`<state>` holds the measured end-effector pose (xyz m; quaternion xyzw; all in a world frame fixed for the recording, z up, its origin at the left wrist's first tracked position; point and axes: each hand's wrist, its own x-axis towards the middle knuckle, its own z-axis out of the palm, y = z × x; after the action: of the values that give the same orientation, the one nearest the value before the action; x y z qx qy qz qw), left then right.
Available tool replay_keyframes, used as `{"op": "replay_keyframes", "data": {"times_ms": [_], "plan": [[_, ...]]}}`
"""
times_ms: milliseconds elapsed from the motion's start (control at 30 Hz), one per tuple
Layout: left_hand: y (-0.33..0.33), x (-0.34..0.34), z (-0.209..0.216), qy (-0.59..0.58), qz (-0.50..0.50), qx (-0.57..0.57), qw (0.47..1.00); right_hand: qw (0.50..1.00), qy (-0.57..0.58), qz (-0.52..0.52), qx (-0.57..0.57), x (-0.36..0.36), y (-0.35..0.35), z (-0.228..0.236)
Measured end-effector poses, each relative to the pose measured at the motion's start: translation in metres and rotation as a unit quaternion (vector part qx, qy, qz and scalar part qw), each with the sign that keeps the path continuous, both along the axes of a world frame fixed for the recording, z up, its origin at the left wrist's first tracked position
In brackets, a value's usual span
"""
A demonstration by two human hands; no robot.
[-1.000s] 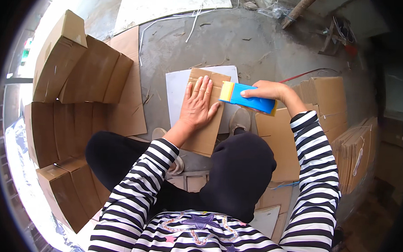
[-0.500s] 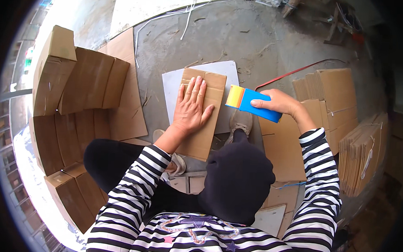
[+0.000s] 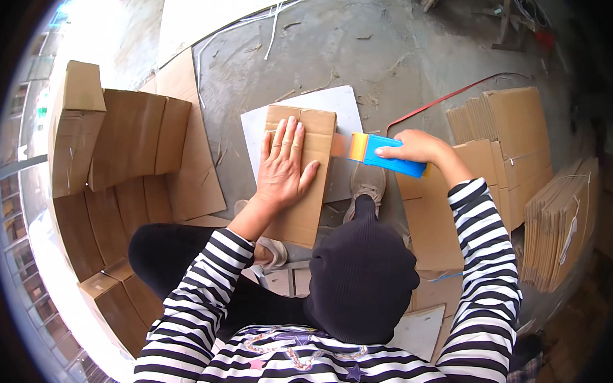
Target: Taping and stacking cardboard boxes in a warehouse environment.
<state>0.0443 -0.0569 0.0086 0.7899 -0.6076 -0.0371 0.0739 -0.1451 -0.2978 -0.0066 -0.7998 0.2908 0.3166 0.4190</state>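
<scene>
A narrow brown cardboard box (image 3: pixel 317 178) stands in front of me, its flat top facing up. My left hand (image 3: pixel 280 165) lies flat on that top, fingers pointing away and thumb spread. To the right of the box, my right hand (image 3: pixel 416 149) is wrapped round a blue tape dispenser (image 3: pixel 394 157) with a yellow-orange front end. A short see-through strip of tape (image 3: pixel 342 147) spans from the box's right side to the dispenser. How the tape sits on that side face is hidden. Under the box shows a white sheet (image 3: pixel 347 102).
Closed brown cartons (image 3: pixel 129 138) are stacked on my left beside a flat cardboard sheet (image 3: pixel 188 106). Bundles of folded cardboard (image 3: pixel 518 131) stand at right, with another tied bundle (image 3: pixel 558 227) nearer. A red strap (image 3: pixel 444 105) lies on the grey floor. My shoe (image 3: pixel 367 183) is close beside the box.
The dispenser has levelled out, and a tape strip now shows between it and the box. More of the box's right side is visible. My left hand stays flat on the top.
</scene>
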Motion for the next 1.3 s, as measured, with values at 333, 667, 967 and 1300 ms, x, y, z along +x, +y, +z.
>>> {"op": "replay_keyframes", "data": {"times_ms": [333, 667, 967, 1300], "plan": [[-0.002, -0.001, 0.004, -0.016, 0.004, 0.018, 1.000, 0.981, 0.095, -0.037, 0.165, 0.056, -0.002, 0.002], [-0.002, -0.008, -0.008, -0.035, -0.005, -0.016, 0.999, 0.986, 0.158, -0.026, 0.037, 0.074, 0.026, -0.038], [0.001, 0.001, 0.002, 0.002, 0.014, -0.050, 0.999, 0.966, -0.008, -0.257, -0.006, 0.012, 0.030, -0.027], [-0.011, -0.001, -0.010, 0.056, 0.248, -0.043, 0.966, 0.656, -0.235, -0.667, -0.262, 0.136, 0.105, -0.068]]}}
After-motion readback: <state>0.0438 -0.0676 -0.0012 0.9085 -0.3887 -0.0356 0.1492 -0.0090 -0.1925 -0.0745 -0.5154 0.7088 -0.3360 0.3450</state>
